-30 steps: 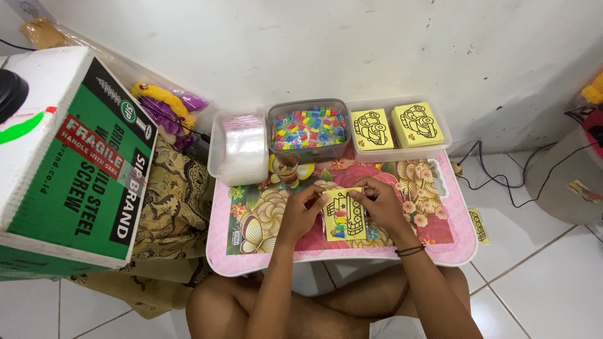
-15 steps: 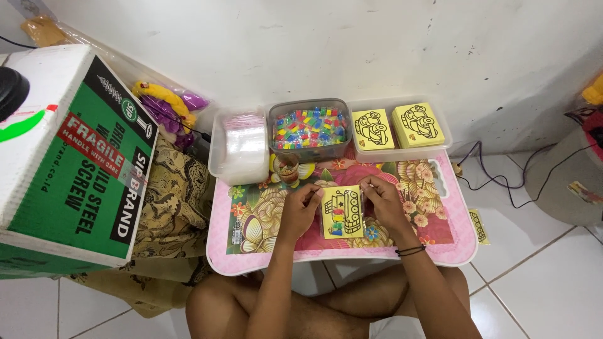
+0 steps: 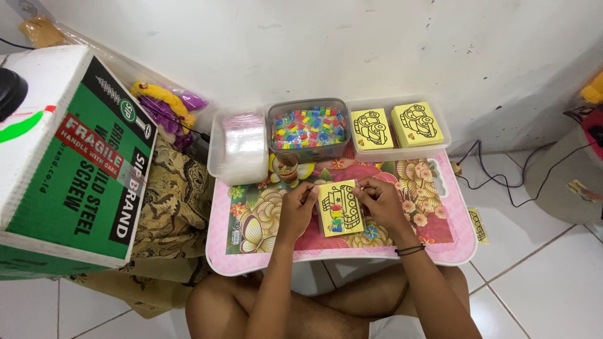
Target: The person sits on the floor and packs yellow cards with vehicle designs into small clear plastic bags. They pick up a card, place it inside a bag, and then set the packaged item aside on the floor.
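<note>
The person sits cross-legged on a white tiled floor (image 3: 540, 289), knees under a low pink table (image 3: 440, 251) with a floral top. Both hands work at a yellow card (image 3: 340, 207) lying flat near the table's middle, printed with a vehicle outline and partly filled with small coloured pieces. The left hand (image 3: 298, 207) is loosely curled, fingertips pinched at the card's left edge; whether it grips a piece I cannot tell. The right hand (image 3: 375, 199) pinches at the card's top right corner and steadies it. The step looks like filling the outline, about half done; the next move calls for a fine fingertip placement without shifting the card.

Beyond the card stands a small cup (image 3: 287, 167). Farther back are 3 tubs: clear bags (image 3: 244, 143), coloured pieces (image 3: 308, 127) and 2 stacks of cards (image 3: 394, 125). A green and white box (image 3: 69, 169) stands at left, cables (image 3: 496, 176) trail at right, and a white wall (image 3: 352, 44) backs it all.
</note>
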